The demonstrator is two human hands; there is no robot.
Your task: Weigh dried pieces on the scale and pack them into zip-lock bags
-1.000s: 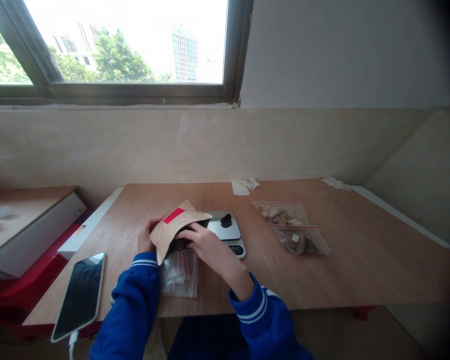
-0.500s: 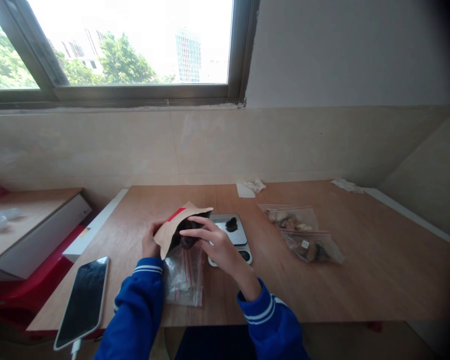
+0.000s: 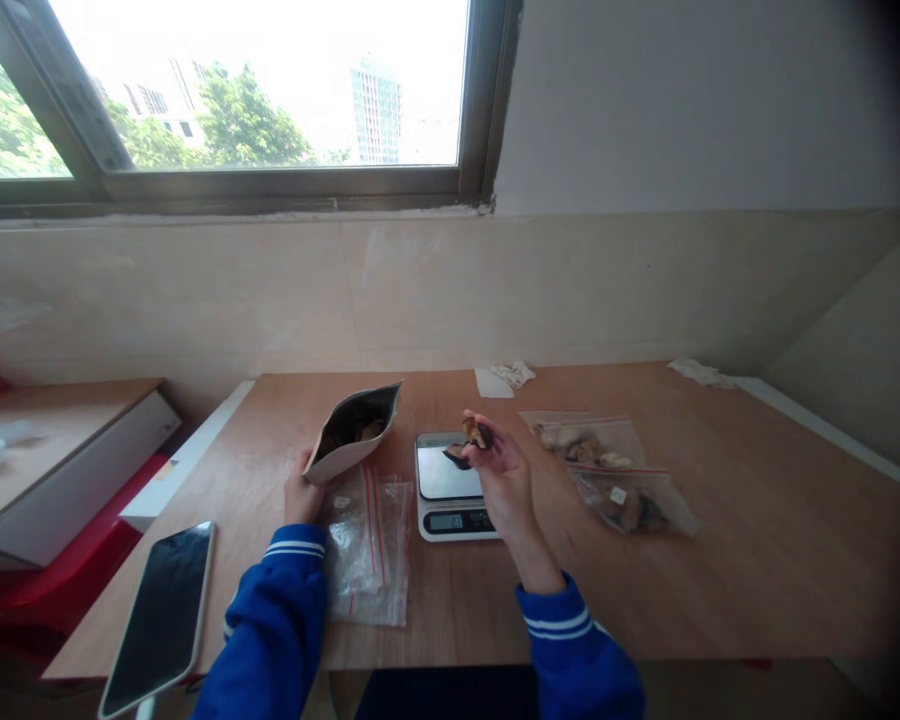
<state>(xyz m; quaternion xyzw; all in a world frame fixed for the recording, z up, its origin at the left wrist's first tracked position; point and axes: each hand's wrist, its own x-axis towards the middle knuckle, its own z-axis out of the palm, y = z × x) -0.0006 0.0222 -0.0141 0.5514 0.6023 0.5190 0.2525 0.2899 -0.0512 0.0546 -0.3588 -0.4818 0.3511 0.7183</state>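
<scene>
My left hand [image 3: 302,495] grips the side of a kraft paper pouch [image 3: 345,458], its mouth tilted open toward me. Brown dried pieces [image 3: 360,430] lie inside its dark lining. Between the fingertips of my right hand [image 3: 510,490] is a brown dried mushroom [image 3: 474,430], raised over a white kitchen scale [image 3: 423,520]. Another dark dried piece [image 3: 456,456] shows just below it, at the scale's plate. The scale's display [image 3: 445,522] is lit, its digits too small to read surely. Flat zip bags [image 3: 367,560] of clear plastic lie under the pouch.
Two clear zip bags of dried pieces, a rear one [image 3: 589,440] and a front one [image 3: 634,502], lie right of the scale. A phone [image 3: 161,610] with a cable rests at the table's left edge. Crumpled tissue [image 3: 514,374] lies near the wall.
My right hand has come out of the pouch and moved right over the scale with a dried mushroom. The pouch has turned, so its contents show.
</scene>
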